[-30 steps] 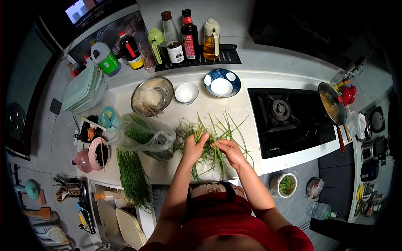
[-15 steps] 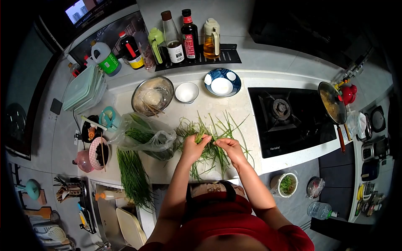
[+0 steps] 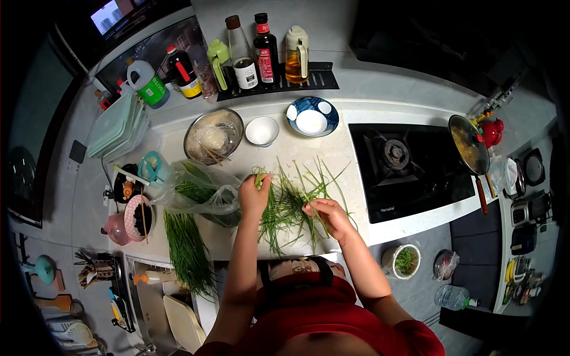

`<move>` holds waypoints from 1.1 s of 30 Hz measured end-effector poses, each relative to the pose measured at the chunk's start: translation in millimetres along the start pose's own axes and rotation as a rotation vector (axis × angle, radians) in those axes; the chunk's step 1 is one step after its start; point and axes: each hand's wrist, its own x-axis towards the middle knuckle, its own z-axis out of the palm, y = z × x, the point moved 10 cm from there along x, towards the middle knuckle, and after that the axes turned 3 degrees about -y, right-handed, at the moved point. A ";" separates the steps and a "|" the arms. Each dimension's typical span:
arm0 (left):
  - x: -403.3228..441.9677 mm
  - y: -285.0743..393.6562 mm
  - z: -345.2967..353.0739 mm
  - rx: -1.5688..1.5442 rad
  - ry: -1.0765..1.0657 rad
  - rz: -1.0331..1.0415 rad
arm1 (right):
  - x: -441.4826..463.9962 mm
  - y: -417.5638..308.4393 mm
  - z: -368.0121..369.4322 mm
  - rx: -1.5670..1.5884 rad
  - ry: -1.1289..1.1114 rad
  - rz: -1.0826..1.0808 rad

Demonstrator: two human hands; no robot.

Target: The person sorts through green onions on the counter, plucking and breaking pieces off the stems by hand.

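Observation:
Loose garlic chives (image 3: 288, 207) lie spread in a tangle on the pale counter. My left hand (image 3: 254, 199) is closed around a small bunch of them at the pile's left side, with the pale ends poking out above the fist. At the right side of the pile, my right hand (image 3: 329, 216) has thumb and fingertips pinched on chive stalks; how many is hidden. A clear plastic bag (image 3: 222, 199) with more green leaves inside stands just left of my left hand. Farther left, a thick bundle of chives (image 3: 187, 246) hangs over the counter's front edge.
Behind the pile are a metal bowl of dough (image 3: 214, 136), a small white bowl (image 3: 262, 131) and a blue-patterned bowl (image 3: 313, 117). A gas stove (image 3: 409, 169) is on the right, with a pan (image 3: 468, 145) beyond. A bin (image 3: 402, 261) stands on the floor below.
My hands were together over the pile and have separated. The left moved leftward with a small bunch of chives; the right shifted slightly right and down among the stalks.

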 end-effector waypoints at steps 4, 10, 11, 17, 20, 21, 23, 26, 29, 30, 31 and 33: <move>-3.8 15.1 10.0 0.021 -0.115 0.032 | 2.9 4.1 -2.1 0.136 -0.018 0.048; -21.1 32.7 27.8 -0.281 -0.146 -0.098 | 4.6 6.0 4.2 0.070 0.039 0.053; -28.4 34.5 35.2 -0.298 -0.203 -0.176 | 5.6 6.3 5.2 0.039 0.058 0.055; -42.4 29.7 54.7 -0.678 -0.337 -0.378 | 10.1 11.4 4.8 0.031 0.068 0.044; -45.4 24.9 54.8 -0.655 -0.377 -0.418 | 8.8 6.9 8.4 0.053 0.071 0.035; -45.4 24.3 54.7 -0.660 -0.369 -0.416 | 8.9 5.7 9.3 0.054 0.064 0.030; -45.5 22.9 56.2 -0.671 -0.352 -0.411 | 10.0 6.0 9.0 0.053 0.049 0.025; -47.0 25.2 54.9 -0.661 -0.352 -0.434 | 9.7 3.9 10.2 0.043 0.054 0.007; -47.8 20.5 55.0 -0.701 -0.354 -0.448 | 10.4 1.4 5.1 -0.052 0.116 -0.042; -47.7 17.2 52.8 -0.721 -0.326 -0.462 | 10.2 1.4 1.3 -0.096 0.145 -0.061; -46.7 14.0 50.6 -0.742 -0.297 -0.477 | 11.3 4.1 -0.2 -0.068 0.134 -0.050; -42.7 8.0 47.2 -0.825 -0.252 -0.485 | 12.7 7.7 -3.9 -0.011 0.111 -0.027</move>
